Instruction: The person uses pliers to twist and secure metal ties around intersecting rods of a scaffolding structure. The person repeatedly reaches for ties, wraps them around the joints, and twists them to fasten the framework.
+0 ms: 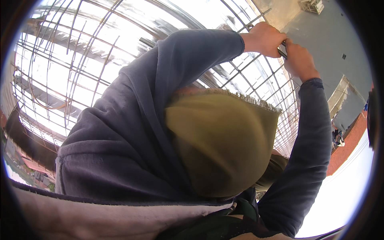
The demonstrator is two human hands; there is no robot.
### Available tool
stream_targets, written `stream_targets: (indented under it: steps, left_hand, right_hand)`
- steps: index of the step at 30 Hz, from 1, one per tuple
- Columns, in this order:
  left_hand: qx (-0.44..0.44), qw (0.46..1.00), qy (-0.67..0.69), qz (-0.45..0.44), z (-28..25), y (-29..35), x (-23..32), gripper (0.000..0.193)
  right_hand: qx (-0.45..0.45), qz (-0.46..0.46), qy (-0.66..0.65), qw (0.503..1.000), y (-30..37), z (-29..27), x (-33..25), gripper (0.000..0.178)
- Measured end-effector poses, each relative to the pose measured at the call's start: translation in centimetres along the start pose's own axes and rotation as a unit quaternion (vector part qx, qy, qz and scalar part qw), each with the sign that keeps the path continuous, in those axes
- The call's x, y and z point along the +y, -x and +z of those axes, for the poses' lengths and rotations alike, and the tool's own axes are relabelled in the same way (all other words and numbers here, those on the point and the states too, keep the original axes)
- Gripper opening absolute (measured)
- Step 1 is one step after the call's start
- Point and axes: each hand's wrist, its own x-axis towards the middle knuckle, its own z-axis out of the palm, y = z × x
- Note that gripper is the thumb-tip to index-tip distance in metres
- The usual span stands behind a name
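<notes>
Both my arms, in dark blue sleeves, reach to the upper right. My left hand [264,39] is closed at the edge of a steel rebar mesh [250,76]. Close beside it, my right hand [300,60] is also closed. Between the two hands shows a short dark metal bar or handle [283,51], and the fingers of both wrap about it. Its ends are hidden by the hands, so its exact kind does not show. A bar end of the mesh sticks out just above my left hand.
Under the mesh lies a bright, shiny surface [132,24]. A grey slab [320,44] borders it on the right, with a pale block [312,6] at the top. Olive cloth with a frayed edge [224,144] fills the middle. A red-brown brick area [350,144] stands far right.
</notes>
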Motion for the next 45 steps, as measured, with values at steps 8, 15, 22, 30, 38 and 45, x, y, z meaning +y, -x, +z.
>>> stream_targets:
  steps: [8,15,22,30,38,45]
  left_hand:
    - [0.149,0.989,0.004,0.011,2.9,0.1,-2.8,0.02]
    - [0.16,0.986,0.012,-0.037,3.1,-1.5,-0.2,0.019]
    - [-0.014,0.997,-0.068,-0.038,3.1,-1.8,-1.0,0.022]
    - [-0.102,0.985,-0.117,0.075,3.4,1.7,0.3,0.04]
    - [0.188,0.968,-0.068,0.152,0.2,9.8,0.5,0.051]
    - [0.105,0.99,-0.076,-0.062,-5.3,17.1,-4.0,0.03]
  right_hand:
    - [0.255,0.002,0.185,0.949,0.3,0.3,-1.7,0.006]
    - [0.086,0.033,0.085,0.992,-1.4,-1.3,-0.1,0.012]
    - [0.029,0.126,-0.047,0.99,-0.6,0.7,-1.6,0.02]
    - [-0.303,0.174,-0.515,0.783,1.2,4.6,-1.6,0.032]
    - [-0.023,0.115,-0.579,0.807,6.5,4.1,-3.6,0.042]
    - [0.123,0.018,-0.457,0.881,2.6,12.8,-4.9,0.046]
